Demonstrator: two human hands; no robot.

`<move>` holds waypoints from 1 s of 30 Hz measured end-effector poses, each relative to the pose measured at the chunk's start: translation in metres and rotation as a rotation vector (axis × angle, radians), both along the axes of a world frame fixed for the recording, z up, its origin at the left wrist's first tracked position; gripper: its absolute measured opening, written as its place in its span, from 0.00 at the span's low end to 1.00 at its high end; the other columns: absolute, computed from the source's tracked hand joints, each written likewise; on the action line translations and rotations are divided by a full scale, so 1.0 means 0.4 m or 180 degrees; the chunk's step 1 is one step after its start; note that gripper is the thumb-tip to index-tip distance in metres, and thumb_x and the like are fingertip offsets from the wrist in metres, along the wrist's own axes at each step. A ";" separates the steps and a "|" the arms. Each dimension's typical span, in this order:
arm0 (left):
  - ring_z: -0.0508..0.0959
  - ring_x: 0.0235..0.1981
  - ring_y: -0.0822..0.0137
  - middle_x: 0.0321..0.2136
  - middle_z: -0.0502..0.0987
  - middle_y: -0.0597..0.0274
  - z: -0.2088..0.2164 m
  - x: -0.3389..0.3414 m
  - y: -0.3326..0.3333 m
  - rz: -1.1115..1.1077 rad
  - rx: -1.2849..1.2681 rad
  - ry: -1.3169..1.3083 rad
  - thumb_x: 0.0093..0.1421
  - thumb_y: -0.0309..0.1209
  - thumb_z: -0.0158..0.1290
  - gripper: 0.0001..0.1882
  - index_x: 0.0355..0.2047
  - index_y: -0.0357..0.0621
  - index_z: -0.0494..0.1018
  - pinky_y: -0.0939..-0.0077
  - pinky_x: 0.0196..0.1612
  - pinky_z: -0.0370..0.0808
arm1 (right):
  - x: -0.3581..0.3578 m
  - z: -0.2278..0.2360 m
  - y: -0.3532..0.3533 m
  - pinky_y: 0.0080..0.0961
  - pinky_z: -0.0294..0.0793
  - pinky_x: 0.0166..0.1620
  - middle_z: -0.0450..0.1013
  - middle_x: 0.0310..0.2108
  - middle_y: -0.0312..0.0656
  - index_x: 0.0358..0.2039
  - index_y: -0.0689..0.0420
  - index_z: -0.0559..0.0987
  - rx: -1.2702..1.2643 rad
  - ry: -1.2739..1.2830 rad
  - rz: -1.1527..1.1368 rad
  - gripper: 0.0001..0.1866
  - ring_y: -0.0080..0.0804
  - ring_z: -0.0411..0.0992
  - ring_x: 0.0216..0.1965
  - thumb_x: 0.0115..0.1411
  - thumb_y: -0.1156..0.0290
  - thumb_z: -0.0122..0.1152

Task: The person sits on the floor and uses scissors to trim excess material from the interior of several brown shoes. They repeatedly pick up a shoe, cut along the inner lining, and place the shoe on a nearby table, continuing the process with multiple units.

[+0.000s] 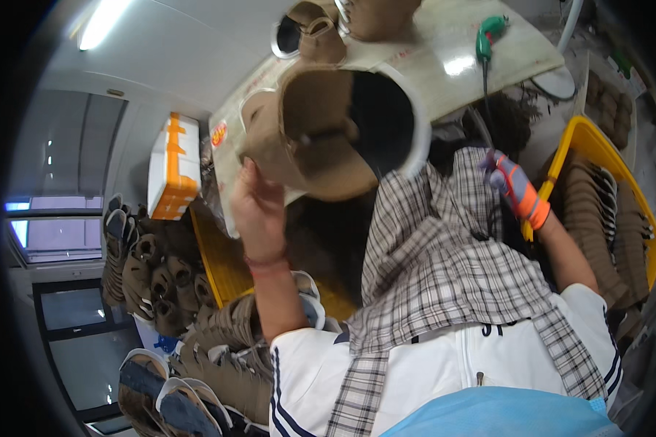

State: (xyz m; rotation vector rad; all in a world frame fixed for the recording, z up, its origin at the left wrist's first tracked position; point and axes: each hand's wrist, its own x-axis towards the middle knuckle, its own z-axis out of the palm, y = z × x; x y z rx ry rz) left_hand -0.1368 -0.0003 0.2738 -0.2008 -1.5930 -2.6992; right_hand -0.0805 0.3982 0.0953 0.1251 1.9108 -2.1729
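My left hand is closed on the near-left edge of a brown shoe upper with a dark lining and a white rim. The upper is lifted, its opening facing me, and slightly blurred. My right hand, in a purple and orange glove, hangs beside my checked apron. Its fingers are curled in near a thin dark curved piece that runs down from the table edge; what they grip is unclear. Farther off, a green hand tool with a dark cord lies on the pale table.
More brown uppers sit at the table's far side. A yellow basket of stacked uppers stands at right. Left are a yellow crate, heaped uppers and a white box with orange tape.
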 end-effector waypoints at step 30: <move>0.69 0.56 0.71 0.56 0.69 0.66 -0.577 0.332 0.139 0.0338 -0.1133 -0.0746 0.69 0.31 0.46 0.19 0.59 0.43 0.65 0.73 0.58 0.66 | -0.027 -0.091 -0.153 0.33 0.72 0.44 0.75 0.36 0.41 0.39 0.50 0.78 0.4156 0.1904 0.2165 0.20 0.40 0.73 0.40 0.45 0.61 0.70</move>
